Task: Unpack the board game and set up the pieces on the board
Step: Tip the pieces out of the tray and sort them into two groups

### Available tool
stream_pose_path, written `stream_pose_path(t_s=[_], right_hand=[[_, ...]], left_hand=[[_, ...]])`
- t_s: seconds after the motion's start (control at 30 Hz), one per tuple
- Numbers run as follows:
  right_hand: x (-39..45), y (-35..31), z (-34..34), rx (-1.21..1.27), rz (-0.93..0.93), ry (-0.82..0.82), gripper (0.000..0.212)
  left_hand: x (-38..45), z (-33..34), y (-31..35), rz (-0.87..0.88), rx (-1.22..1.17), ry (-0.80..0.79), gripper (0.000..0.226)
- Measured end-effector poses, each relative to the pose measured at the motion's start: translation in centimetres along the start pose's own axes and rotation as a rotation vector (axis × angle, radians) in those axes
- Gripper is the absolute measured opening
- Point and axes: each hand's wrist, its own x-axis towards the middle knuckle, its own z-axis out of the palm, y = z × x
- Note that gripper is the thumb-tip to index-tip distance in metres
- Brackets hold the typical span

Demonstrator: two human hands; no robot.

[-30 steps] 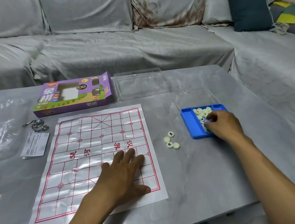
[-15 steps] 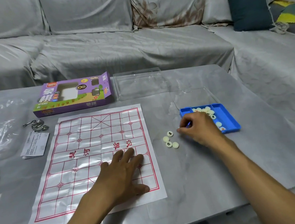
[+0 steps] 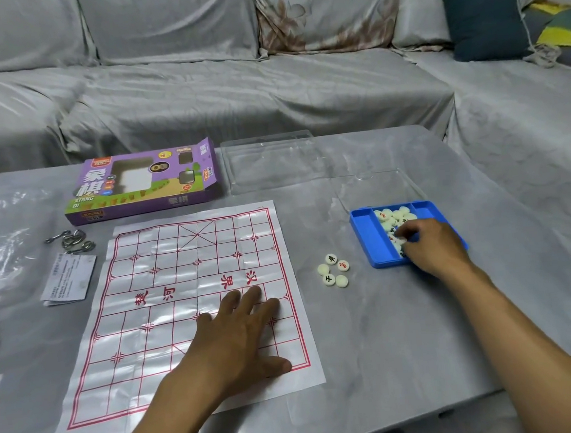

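The paper xiangqi board [image 3: 164, 260] with its red grid lies flat on the grey table. My left hand [image 3: 239, 336] rests palm down on the board's near right part, fingers spread, holding nothing. Right of the board lies a small cluster of several round white game pieces [image 3: 329, 279], some showing black or red characters. Further right sits the blue tray [image 3: 364, 230] with more white pieces [image 3: 393, 216] heaped in its middle compartment. My right hand [image 3: 433, 249] reaches into the tray's near end, fingertips pinched on a white piece there.
The purple game box [image 3: 145, 183] lies behind the board, with a clear plastic lid [image 3: 269, 163] beside it and another clear cover [image 3: 377, 188] behind the tray. A metal wire puzzle [image 3: 71, 241], a leaflet [image 3: 68, 277] and a plastic bag [image 3: 3, 245] lie at left. A grey sofa stands behind.
My right hand carried a piece from the tray to the cluster, set it down, and went back into the tray. The cluster has one more piece. My left hand stayed put.
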Motion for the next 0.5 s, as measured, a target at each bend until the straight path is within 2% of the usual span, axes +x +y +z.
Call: stream_pose_path(t_s=[0.13,0.23,0.33,0.4,0.5], right_hand=[[0.2,0.4,0.4,0.018,0.002,0.051,0.025],[-0.2,0.2,0.2,0.016,0.000,0.175,0.013],[-0.7,-1.7,-0.6,0.103,-0.099,0.270,0.012],[-1.6,-3.9,-0.6,0.189,-0.234,0.222,0.003],[-3.3,-6.4,1.2,0.188,-0.412,0.081,0.002]], left_hand=[[0.0,0.1,0.0,-0.003,-0.002,0.000,0.083],[0.0,0.1,0.0,-0.007,-0.004,-0.001,0.085],[0.0,0.1,0.0,-0.006,-0.007,-0.001,0.085],[0.0,0.1,0.0,-0.005,-0.009,-0.002,0.083],[-0.1,0.1,0.0,-0.002,-0.002,0.001,0.082]])
